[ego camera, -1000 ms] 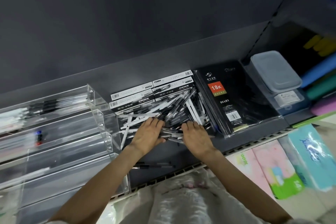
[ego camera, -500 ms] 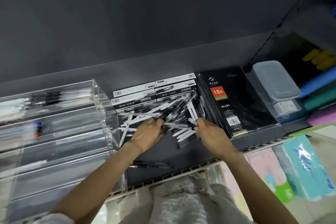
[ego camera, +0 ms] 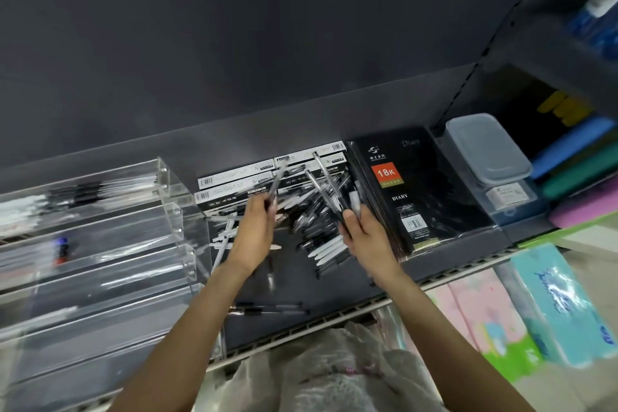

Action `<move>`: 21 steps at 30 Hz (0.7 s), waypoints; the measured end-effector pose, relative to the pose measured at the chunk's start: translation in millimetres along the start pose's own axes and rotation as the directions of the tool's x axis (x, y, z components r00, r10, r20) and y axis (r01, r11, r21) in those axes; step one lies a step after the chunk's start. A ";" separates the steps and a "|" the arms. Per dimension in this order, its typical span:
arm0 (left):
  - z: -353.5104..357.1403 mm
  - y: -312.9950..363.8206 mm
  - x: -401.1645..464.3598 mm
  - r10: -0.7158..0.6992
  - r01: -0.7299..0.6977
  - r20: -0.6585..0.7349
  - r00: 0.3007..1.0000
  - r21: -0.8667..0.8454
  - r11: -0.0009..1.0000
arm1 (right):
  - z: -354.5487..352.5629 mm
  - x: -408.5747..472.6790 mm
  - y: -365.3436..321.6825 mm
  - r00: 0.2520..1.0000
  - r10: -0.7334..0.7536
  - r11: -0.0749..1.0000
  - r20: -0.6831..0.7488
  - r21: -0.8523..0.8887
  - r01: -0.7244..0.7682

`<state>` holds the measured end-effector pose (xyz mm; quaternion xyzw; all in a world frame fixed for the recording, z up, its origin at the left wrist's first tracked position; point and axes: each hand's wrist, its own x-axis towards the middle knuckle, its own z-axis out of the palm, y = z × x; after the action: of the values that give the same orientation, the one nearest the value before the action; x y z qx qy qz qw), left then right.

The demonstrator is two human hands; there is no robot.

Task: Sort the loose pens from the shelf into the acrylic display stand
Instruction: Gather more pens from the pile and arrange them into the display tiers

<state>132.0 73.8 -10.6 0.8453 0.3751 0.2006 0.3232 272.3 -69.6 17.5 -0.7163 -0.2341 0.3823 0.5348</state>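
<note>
A heap of loose black, clear and white pens (ego camera: 312,214) lies on the dark shelf (ego camera: 341,288) between my hands. My left hand (ego camera: 255,231) is raised over the heap's left side and shut on a dark pen (ego camera: 274,187) that points up and away. My right hand (ego camera: 363,234) is lifted at the heap's right side, shut on a few clear and black pens (ego camera: 329,187) that fan upward. The tiered acrylic display stand (ego camera: 100,244) sits to the left; its top tier holds black pens, and a lower tier holds a blue and a red one.
Pen boxes (ego camera: 240,177) are stacked behind the heap. A black diary (ego camera: 421,191) lies right of the pens, then a lidded plastic box (ego camera: 485,150). Two pens (ego camera: 267,308) lie near the shelf's front edge. Tissue packs (ego camera: 561,308) sit below right.
Both hands have risen off the heap, each now holding pens upright. The heap is more spread out, and the view has shifted a little.
</note>
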 end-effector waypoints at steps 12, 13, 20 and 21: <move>-3.3 61.6 2.3 -0.531 0.331 0.171 0.830 -0.917 0.222 | 47.7 -10.9 -23.6 0.989 -0.058 0.998 0.135 0.040 0.053; -4.7 63.4 0.5 -0.524 0.329 0.188 0.831 -0.925 0.190 | 49.1 -12.6 -24.0 0.988 -0.074 0.997 0.137 0.006 0.074; -10.6 62.0 -4.8 -0.518 0.316 0.169 0.839 -0.925 0.211 | 48.7 -16.4 -26.5 0.991 -0.062 0.998 0.119 0.020 0.060; -10.7 60.2 -5.7 -0.525 0.318 0.163 0.835 -0.922 0.221 | 47.1 -16.2 -27.7 0.992 -0.041 0.998 0.118 0.051 0.035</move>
<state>152.4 43.0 38.4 0.3539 0.4378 0.3563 0.7458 227.1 -45.2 42.1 -0.6743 -0.2697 0.4197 0.5445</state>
